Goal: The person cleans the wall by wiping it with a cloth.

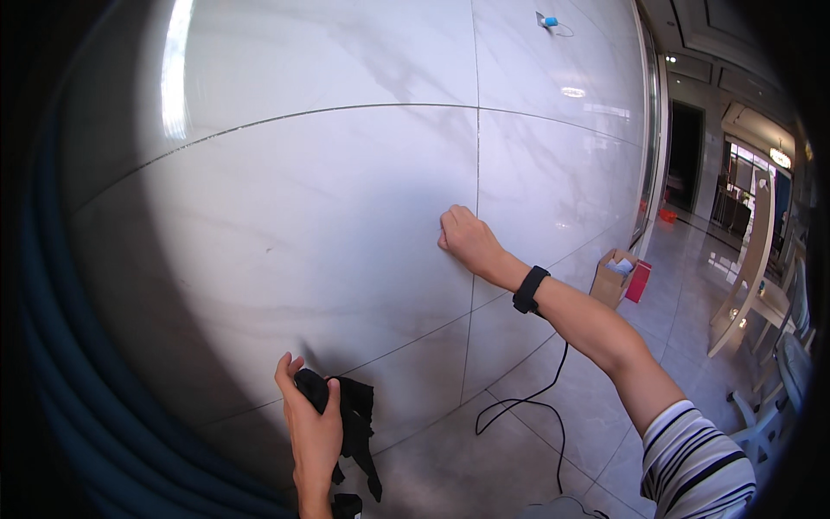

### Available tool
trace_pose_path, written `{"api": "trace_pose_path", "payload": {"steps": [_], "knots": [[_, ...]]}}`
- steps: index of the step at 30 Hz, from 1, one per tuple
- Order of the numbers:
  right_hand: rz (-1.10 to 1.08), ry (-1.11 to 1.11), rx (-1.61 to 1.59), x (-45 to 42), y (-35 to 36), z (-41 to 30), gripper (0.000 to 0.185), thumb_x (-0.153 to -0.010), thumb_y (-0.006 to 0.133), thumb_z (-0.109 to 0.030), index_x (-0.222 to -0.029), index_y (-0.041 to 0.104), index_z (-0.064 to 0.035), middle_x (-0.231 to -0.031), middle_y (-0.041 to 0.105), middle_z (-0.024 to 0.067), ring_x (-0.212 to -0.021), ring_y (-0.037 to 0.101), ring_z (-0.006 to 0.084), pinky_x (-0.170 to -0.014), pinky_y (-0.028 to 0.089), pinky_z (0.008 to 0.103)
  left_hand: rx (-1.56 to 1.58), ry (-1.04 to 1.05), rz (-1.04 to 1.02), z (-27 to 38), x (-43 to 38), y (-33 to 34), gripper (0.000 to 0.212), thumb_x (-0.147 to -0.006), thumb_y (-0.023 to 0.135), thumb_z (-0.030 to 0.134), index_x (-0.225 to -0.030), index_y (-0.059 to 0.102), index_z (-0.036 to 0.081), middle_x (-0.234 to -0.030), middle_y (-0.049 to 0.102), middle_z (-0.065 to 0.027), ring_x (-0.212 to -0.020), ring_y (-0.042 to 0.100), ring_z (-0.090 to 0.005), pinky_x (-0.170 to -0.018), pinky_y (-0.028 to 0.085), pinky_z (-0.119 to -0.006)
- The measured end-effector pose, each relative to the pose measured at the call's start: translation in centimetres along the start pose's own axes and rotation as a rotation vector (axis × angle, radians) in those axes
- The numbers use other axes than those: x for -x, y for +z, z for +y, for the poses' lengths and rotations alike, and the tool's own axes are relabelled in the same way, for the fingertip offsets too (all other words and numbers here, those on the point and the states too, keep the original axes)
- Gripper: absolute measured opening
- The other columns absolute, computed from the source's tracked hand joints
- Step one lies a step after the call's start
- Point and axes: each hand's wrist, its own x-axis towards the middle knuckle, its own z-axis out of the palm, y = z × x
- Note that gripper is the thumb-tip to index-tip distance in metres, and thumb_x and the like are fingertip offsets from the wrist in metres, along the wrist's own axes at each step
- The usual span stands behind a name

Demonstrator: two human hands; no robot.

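Observation:
My left hand (314, 425) grips a bunched black cloth (355, 418) at the lower left. Loose ends of the fabric hang below my thumb. Higher up, in front of a glossy marble-look tiled wall (311, 214), my right hand (472, 239) is curled into a fist close to a vertical tile joint. Its fingertips are turned away, so anything small inside the fist is hidden. I cannot tell whether the knuckles touch the tile. A black watch or band (532, 289) is on my right wrist.
A dark blue curtain (84, 402) borders the left. A black cable (561, 422) loops over the tiled floor (622, 363). Right of the wall stand an open cardboard box (609, 285), a red box (638, 281) and chairs (746, 279). A blue-tipped fitting (550, 22) sticks out from the upper wall.

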Motion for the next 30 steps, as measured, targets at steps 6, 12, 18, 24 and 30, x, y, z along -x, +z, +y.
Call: {"api": "trace_pose_path", "payload": {"steps": [6,12,18,24,30], "knots": [[0.151,0.091,-0.131,0.9,-0.3,-0.4,0.011,-0.079,0.058,-0.001,-0.086,0.051,-0.0003,-0.087,0.053,0.0134,-0.083,0.055,0.0293,-0.068,0.050,0.0385,-0.030,0.057,0.040,0.5,0.2,-0.7,0.060,-0.088,0.062,0.009,-0.137,0.029,0.004,-0.127,0.051,-0.0185,-0.110,0.054,-0.0338,-0.097,0.039,-0.037],[0.236,-0.041,-0.106,2.0,0.1,-0.3,0.016,-0.081,0.063,-0.003,-0.094,0.055,0.0008,-0.092,0.056,0.0115,-0.086,0.058,0.0276,-0.068,0.051,0.0361,-0.060,-0.065,-0.019,-0.5,-0.4,-1.0,0.062,-0.090,0.060,0.012,-0.140,0.024,0.004,-0.137,0.042,-0.0208,-0.120,0.048,-0.0358,-0.102,0.037,-0.041],[0.189,-0.119,-0.069,1.5,-0.2,0.1,0.010,-0.080,0.062,-0.002,-0.087,0.055,0.0005,-0.084,0.053,0.0118,-0.078,0.056,0.0266,-0.062,0.050,0.0350,-0.018,-0.082,-0.059,-1.3,-0.5,-0.2,0.063,-0.091,0.061,0.012,-0.141,0.023,0.005,-0.137,0.042,-0.0208,-0.121,0.047,-0.0373,-0.102,0.036,-0.041],[0.088,-0.114,-0.052,0.2,-0.6,-0.1,0.012,-0.075,0.060,-0.001,-0.081,0.050,0.0000,-0.078,0.048,0.0123,-0.075,0.053,0.0274,-0.061,0.049,0.0367,0.021,-0.065,-0.087,-1.7,-0.8,0.3,0.063,-0.090,0.060,0.010,-0.141,0.023,0.003,-0.136,0.042,-0.0226,-0.122,0.046,-0.0380,-0.102,0.036,-0.041],[0.015,-0.120,-0.013,-0.2,-0.5,0.4,0.014,-0.075,0.059,-0.002,-0.080,0.046,0.0000,-0.080,0.047,0.0142,-0.077,0.052,0.0298,-0.062,0.049,0.0384,0.030,-0.027,-0.020,-2.3,-0.8,0.9,0.060,-0.089,0.061,0.008,-0.139,0.027,0.004,-0.128,0.049,-0.0187,-0.114,0.051,-0.0329,-0.099,0.037,-0.037]]}}
